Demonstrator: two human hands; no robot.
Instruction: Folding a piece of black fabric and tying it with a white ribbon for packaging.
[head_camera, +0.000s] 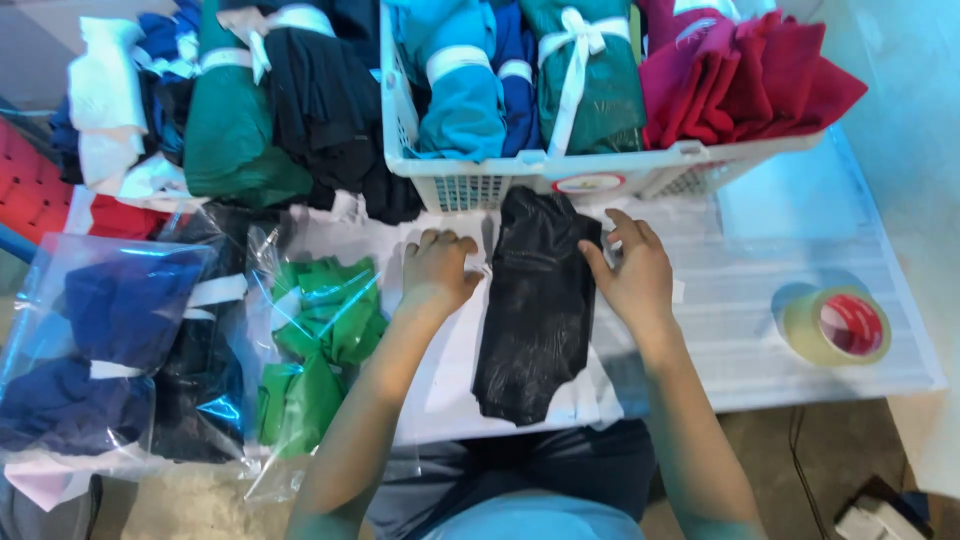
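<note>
Garment: black folded garment (535, 305) lies on desk (760, 330), long axis from near edge toward white basket (600, 175).
Left hand (437, 270): grip curled, touching its left edge.
Right hand (632, 272): grip open, fingers on its right edge.

Black garment (537, 305) under hands. White basket (560, 172): light blue, green, crimson bundles. Green cloth in clear bag (320, 340) left; navy bagged far left. Tape roll (838, 327) tan, red core.

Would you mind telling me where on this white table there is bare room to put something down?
The white table is bare between the right hand and the roll of clear tape with a red core, and below the white plastic basket. Left of the black folded garment, clear bags of green cloth crowd it.
</note>
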